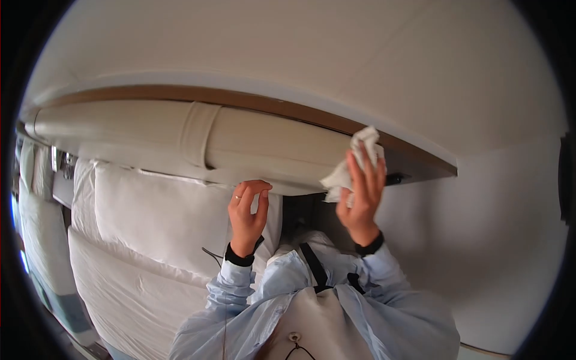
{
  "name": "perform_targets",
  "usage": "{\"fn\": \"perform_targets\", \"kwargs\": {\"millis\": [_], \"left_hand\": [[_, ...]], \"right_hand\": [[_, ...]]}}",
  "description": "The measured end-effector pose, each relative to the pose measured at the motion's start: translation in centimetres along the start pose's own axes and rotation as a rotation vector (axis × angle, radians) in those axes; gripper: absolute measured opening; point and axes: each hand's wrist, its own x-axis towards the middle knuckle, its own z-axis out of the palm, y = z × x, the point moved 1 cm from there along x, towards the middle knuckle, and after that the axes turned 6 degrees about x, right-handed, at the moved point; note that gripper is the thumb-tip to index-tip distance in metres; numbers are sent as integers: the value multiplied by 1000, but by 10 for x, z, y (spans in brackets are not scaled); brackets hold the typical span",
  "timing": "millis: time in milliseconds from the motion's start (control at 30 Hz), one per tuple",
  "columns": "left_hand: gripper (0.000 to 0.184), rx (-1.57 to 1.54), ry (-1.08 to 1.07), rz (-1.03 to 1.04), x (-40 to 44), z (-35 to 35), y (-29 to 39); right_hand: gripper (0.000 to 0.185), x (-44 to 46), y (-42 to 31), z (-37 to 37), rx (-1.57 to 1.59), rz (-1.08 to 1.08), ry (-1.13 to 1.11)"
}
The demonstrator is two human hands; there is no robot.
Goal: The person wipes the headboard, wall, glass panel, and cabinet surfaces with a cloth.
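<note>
Gripping crumpled white cloth (337, 179) in right hand (362, 210), at right end of padded beige headboard (270, 138).
Pinching cloth between right fingers and thumb, in front of brown wooden ledge (270, 107); can't tell if touching. Holding left hand (244, 217) near headboard's lower edge, beside white pillow (159, 210), fingers loosely curled, parted from thumb. Wearing 2 black wristbands (369, 243), 1 ring (237, 197) on left.

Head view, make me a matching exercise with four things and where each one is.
Things:
1. White cloth
2. Ring
3. Large pillow
4. Brown trim

Places:
A. on the nearer bed
B. held by the right hand
C. along the padded headboard's upper edge
D. worn on the left hand

Pairs: 1-B, 2-D, 3-A, 4-C
</note>
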Motion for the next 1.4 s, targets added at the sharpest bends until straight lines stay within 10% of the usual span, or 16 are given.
{"fn": "perform_targets", "kwargs": {"millis": [367, 467, 867, 1067, 1133, 1200, 1400], "left_hand": [[38, 568, 149, 359, -6, 21, 17], [47, 552, 142, 338, -10, 46, 9], [72, 633, 98, 202, -48, 74, -28], [82, 603, 31, 66, -72, 71, -61], [85, 669, 44, 128, -76, 69, -73], [83, 690, 40, 168, -76, 70, -72], [75, 690, -9, 165, -82, 57, -66]], "right_hand": [[54, -32, 17, 12, -19, -80, 78], [59, -39, 52, 16, 553, 159, 278], [69, -132, 54, 114, 1137, 531, 126], [80, -115, 46, 132, 862, 100, 449], [74, -149, 49, 162, 839, 218, 429], [66, -200, 47, 203, 978, 810, 136], [55, -202, 50, 196, 1163, 882, 219]]}}
